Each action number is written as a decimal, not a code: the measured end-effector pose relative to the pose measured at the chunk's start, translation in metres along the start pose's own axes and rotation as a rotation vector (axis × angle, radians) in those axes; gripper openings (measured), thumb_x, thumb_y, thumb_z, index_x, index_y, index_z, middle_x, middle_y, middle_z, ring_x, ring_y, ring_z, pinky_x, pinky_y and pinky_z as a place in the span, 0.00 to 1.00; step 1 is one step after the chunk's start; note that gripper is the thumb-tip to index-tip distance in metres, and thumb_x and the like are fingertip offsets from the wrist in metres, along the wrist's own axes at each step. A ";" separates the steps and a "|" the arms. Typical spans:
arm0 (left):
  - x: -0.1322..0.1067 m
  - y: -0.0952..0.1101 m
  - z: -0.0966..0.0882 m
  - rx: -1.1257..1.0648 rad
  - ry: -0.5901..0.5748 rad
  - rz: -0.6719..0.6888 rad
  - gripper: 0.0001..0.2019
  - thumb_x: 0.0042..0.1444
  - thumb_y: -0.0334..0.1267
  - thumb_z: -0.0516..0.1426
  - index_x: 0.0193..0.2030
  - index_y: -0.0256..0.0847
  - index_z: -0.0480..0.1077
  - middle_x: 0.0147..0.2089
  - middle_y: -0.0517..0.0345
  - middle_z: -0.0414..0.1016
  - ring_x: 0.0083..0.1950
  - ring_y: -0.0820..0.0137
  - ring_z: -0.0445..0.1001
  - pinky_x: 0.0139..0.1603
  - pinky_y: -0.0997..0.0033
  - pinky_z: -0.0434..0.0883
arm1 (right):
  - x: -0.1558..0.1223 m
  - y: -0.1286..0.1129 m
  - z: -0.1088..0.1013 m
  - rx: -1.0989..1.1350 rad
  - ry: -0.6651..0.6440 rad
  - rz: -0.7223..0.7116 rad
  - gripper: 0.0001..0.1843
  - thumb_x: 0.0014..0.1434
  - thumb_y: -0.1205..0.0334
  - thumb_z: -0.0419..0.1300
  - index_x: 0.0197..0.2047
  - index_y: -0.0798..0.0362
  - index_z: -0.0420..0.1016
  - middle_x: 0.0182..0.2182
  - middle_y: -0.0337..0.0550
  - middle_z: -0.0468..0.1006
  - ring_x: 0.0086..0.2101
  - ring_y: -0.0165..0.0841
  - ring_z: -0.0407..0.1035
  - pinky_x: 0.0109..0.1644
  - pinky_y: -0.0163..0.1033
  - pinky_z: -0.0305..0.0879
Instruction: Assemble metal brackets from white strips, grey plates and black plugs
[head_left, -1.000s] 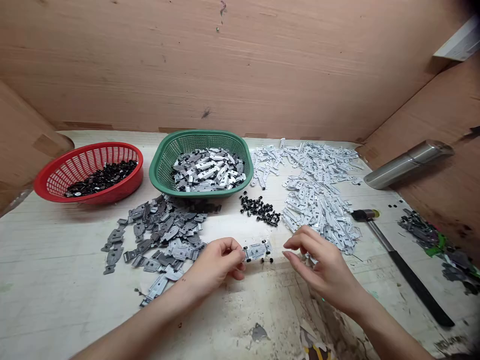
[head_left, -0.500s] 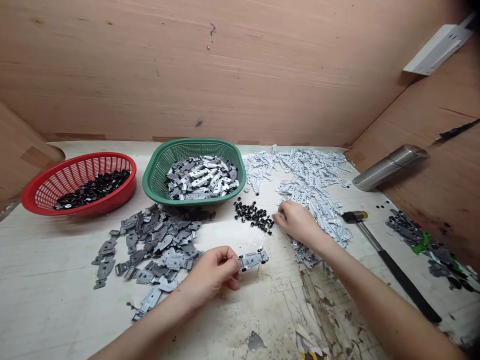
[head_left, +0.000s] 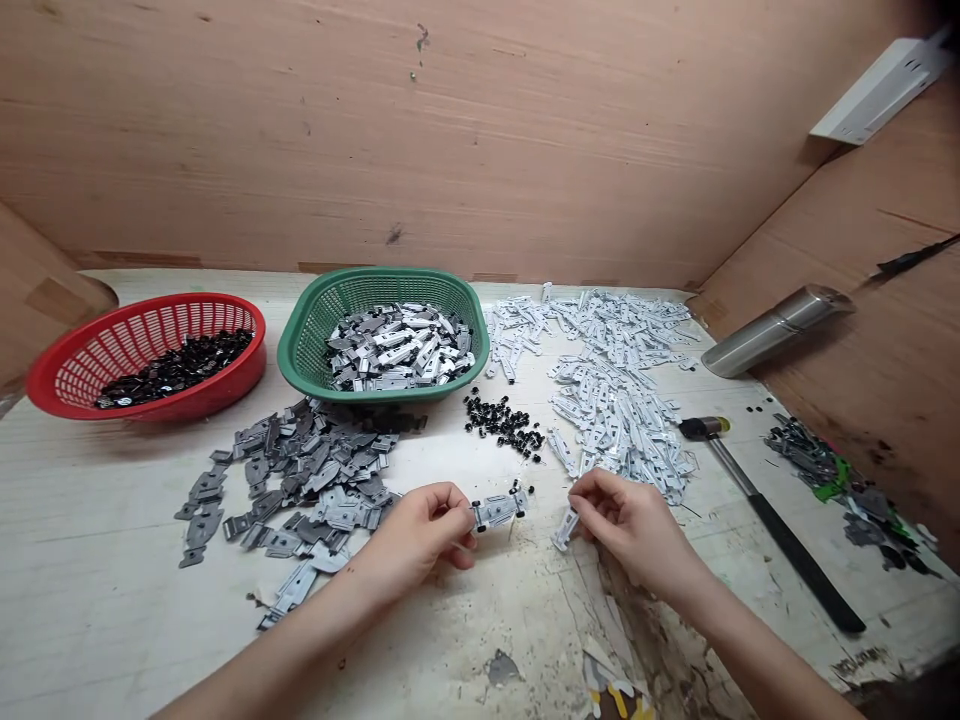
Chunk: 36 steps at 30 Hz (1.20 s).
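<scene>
Between the thumb and fingers of my left hand (head_left: 439,525) is a grey toy car chassis (head_left: 499,510) with small black wheels, pointing right. My right hand (head_left: 626,520) pinches a white toy car part (head_left: 565,527) by its upper end, a short gap to the right of the chassis. Behind both hands lies a loose pile of small black wheels (head_left: 510,425). White car parts (head_left: 622,410) are heaped behind my right hand. Grey chassis plates (head_left: 315,470) are spread behind and left of my left hand.
A green basket (head_left: 289,355) holds grey-and-white car pieces. The red basket (head_left: 259,350) at left contains shiny black parts. At right lie a hammer (head_left: 802,560), a steel flask (head_left: 780,330) and a pile of grey and green scraps (head_left: 817,475). Cardboard walls (head_left: 480,140) enclose the table.
My right hand has come nearer from the edge of the white heap and now holds a white car part. The left hand keeps the chassis in nearly the same spot.
</scene>
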<state>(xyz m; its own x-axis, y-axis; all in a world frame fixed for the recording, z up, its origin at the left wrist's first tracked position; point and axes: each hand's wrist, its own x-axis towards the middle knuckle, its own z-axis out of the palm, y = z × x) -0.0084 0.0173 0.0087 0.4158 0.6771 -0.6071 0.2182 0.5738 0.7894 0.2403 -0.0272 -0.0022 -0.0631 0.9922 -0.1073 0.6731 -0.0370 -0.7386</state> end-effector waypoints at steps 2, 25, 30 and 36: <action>-0.001 0.001 0.000 0.007 -0.001 -0.001 0.12 0.49 0.45 0.56 0.27 0.39 0.60 0.28 0.61 0.71 0.28 0.71 0.72 0.31 0.73 0.62 | -0.003 -0.001 0.001 -0.222 0.040 -0.092 0.07 0.61 0.64 0.50 0.34 0.53 0.68 0.29 0.43 0.71 0.26 0.32 0.66 0.29 0.37 0.61; 0.002 -0.004 -0.001 -0.024 -0.009 0.067 0.11 0.48 0.43 0.57 0.25 0.39 0.62 0.25 0.62 0.70 0.26 0.72 0.72 0.31 0.73 0.64 | -0.010 -0.030 -0.019 0.633 -0.185 0.261 0.11 0.55 0.54 0.60 0.31 0.53 0.65 0.25 0.41 0.73 0.23 0.30 0.68 0.23 0.33 0.61; 0.001 -0.005 0.001 -0.024 -0.005 0.075 0.11 0.49 0.43 0.57 0.26 0.38 0.63 0.26 0.62 0.69 0.25 0.73 0.71 0.31 0.72 0.65 | -0.003 -0.044 0.014 1.021 -0.086 0.336 0.15 0.52 0.54 0.64 0.27 0.55 0.64 0.20 0.35 0.70 0.15 0.18 0.55 0.16 0.25 0.44; -0.001 -0.002 0.003 -0.014 0.002 0.067 0.12 0.49 0.44 0.58 0.25 0.38 0.63 0.25 0.63 0.69 0.25 0.73 0.71 0.32 0.72 0.66 | 0.000 -0.051 0.033 1.005 -0.054 0.337 0.16 0.51 0.53 0.64 0.25 0.55 0.64 0.18 0.34 0.70 0.14 0.18 0.53 0.17 0.27 0.41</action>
<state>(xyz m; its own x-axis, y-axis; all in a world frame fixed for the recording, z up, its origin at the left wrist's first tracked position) -0.0062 0.0139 0.0083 0.4274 0.7148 -0.5535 0.1780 0.5337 0.8267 0.1817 -0.0290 0.0137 -0.0357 0.9069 -0.4198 -0.2544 -0.4145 -0.8738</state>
